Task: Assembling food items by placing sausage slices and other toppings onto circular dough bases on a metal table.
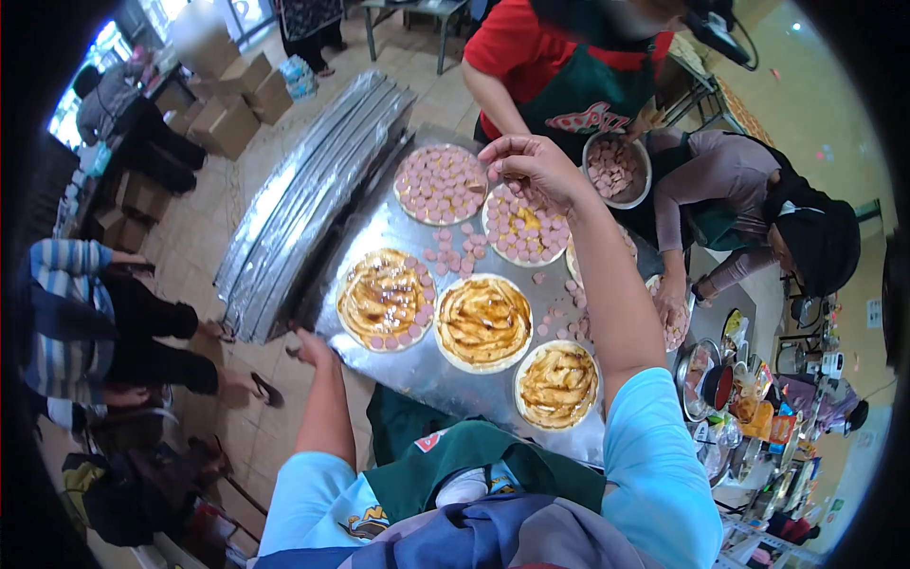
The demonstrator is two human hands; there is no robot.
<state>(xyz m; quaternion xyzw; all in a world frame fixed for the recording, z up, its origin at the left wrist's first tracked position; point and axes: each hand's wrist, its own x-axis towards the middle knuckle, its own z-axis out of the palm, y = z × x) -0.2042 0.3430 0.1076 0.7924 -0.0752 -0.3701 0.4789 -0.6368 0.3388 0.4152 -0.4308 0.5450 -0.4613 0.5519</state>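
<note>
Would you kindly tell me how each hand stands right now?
Left hand: at the edge of the metal table; grip cannot be told.
Right hand: partly curled above a sausage-topped pizza; whether holding anything cannot be told.

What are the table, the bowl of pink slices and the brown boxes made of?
The table is probably smooth metal: grey with a soft shine. The bowl looks like metal too, silvery and shiny. The boxes seem to be cardboard: plain, matte brown.

Left side: cardboard boxes point(226, 125) on pale tiled floor point(191, 254); plastic-wrapped pack point(298, 78) just beside. Bystander point(68, 318), striped top, dark sandal point(267, 390). Far back: grey table point(413, 4).
</note>
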